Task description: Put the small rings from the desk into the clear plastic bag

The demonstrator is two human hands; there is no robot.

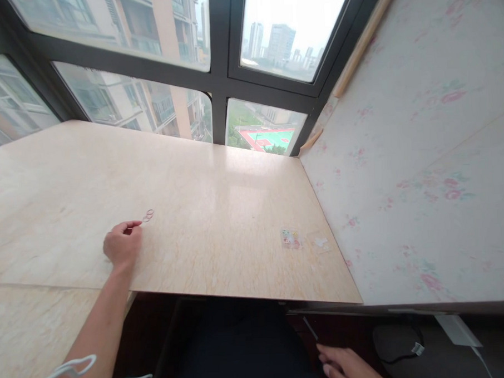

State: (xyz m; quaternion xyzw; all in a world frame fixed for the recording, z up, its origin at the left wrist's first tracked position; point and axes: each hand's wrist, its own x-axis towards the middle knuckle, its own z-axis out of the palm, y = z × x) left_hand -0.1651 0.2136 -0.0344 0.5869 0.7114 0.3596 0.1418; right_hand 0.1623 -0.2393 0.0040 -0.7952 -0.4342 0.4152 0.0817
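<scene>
My left hand (123, 243) rests over the left part of the tabletop, its fingers closed in a pinch. At its fingertips is a small cluster of thin reddish rings (148, 216), and the nearest ring meets the fingers. Low on the right, below the table edge, my right hand (347, 367) has its fingers closed at the lower end of a thin grey stick-like thing (310, 328); its exact kind is unclear. A small clear compartment box (291, 239) with coloured bits inside lies on the right of the table, beside a clear plastic piece (320, 242).
The pale marbled tabletop (220, 235) runs back to dark-framed windows (220, 84). A flowered wall (421, 148) bounds it on the right. A white cable (76, 366) hangs by my left forearm. Below the right edge lie a dark bag-like object (394, 344) and a white flat box (457, 330).
</scene>
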